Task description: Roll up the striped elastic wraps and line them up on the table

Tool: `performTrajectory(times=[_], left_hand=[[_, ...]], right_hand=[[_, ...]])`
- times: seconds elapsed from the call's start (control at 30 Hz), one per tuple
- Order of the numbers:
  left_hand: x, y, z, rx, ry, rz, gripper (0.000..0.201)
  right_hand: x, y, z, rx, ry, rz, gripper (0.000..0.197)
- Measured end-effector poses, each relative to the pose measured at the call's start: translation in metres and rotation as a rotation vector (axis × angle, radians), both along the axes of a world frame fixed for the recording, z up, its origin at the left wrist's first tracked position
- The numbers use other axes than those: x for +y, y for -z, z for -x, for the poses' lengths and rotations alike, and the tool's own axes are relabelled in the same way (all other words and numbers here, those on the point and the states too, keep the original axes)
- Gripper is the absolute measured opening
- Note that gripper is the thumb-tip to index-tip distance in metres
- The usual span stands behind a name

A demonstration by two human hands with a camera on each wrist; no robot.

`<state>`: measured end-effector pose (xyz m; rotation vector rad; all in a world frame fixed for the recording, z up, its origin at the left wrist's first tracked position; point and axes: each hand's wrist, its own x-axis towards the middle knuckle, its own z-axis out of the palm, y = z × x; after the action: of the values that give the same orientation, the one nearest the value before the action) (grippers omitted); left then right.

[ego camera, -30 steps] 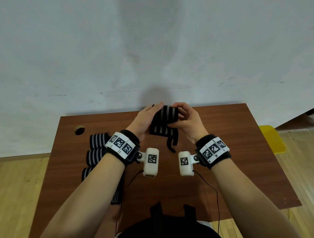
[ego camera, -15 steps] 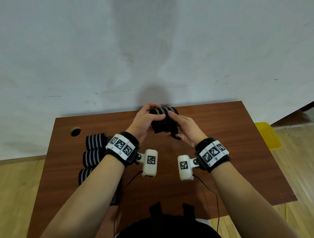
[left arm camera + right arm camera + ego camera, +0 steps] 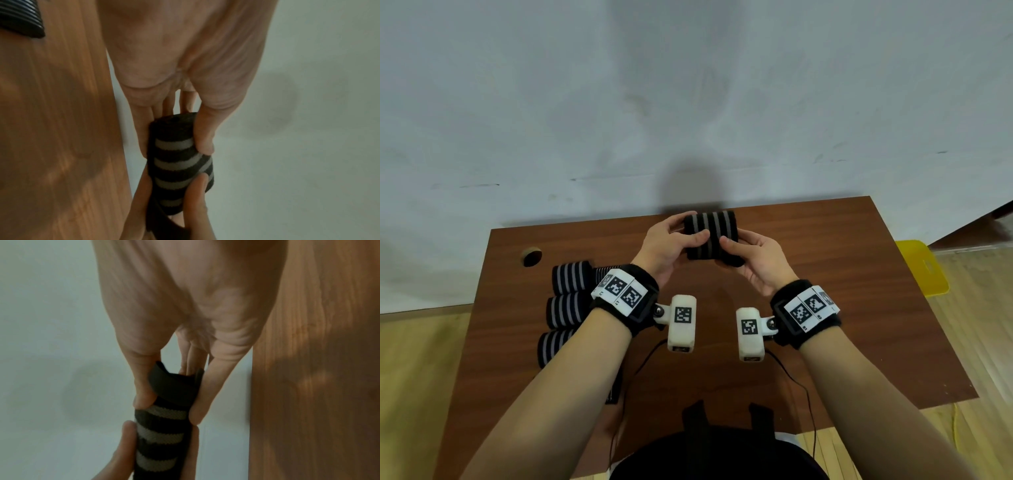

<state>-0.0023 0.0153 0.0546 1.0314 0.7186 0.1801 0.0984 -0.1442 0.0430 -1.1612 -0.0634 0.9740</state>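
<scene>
I hold a black wrap with grey stripes, rolled into a short cylinder, above the far middle of the brown table. My left hand grips its left end, thumb on top. My right hand grips its right end, thumb on the front and fingers underneath. In the left wrist view the roll sits between my left thumb and fingers. In the right wrist view a plain black end flap lies under my right thumb. Three rolled wraps lie in a column at the table's left.
A round cable hole is in the table's far left corner. The end of a flat wrap shows under my left forearm. A yellow object stands on the floor right of the table. A white wall rises behind the table.
The wrap's loose tail hung down a second ago; now it is wound in and the roll looks tight. Both hands have turned the roll so its stripes face up.
</scene>
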Motion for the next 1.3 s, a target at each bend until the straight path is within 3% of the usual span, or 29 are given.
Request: performTrajectory(times=[0.33,0.5,0.6,0.73,0.87,0.97,1.03,1.17,1.3], left_hand=[[-0.011,0.014,0.0,0.075,-0.042,-0.154,0.071],[-0.026,0.025,0.004,0.096,0.014,-0.209,0.055],[-0.03,0.031,0.005,0.117,0.016,-0.174,0.055],[-0.033,0.033,0.003,0.111,0.042,-0.08,0.049],[-0.029,0.033,0.001,0.13,0.052,-0.068,0.055],[-0.025,0.037,0.006,0.151,0.09,-0.047,0.058],[-0.022,0.04,0.012,0.172,0.084,-0.031,0.056],[-0.019,0.049,0.028,0.178,0.067,-0.03,0.054],[-0.019,0.063,0.048,0.219,-0.012,0.003,0.051]], right_hand=[[-0.013,0.017,0.012,0.017,0.042,0.022,0.058],[-0.026,0.032,0.008,0.039,-0.012,0.074,0.056],[-0.032,0.036,0.008,0.001,-0.04,0.091,0.064],[-0.034,0.037,0.009,-0.033,-0.018,0.098,0.062],[-0.031,0.04,0.011,-0.039,0.008,0.141,0.076],[-0.029,0.043,0.012,-0.047,-0.034,0.191,0.069],[-0.026,0.047,0.012,-0.078,-0.061,0.252,0.056],[-0.014,0.055,0.016,-0.184,-0.096,0.357,0.069],[-0.001,0.062,0.032,-0.36,-0.236,0.407,0.057]])
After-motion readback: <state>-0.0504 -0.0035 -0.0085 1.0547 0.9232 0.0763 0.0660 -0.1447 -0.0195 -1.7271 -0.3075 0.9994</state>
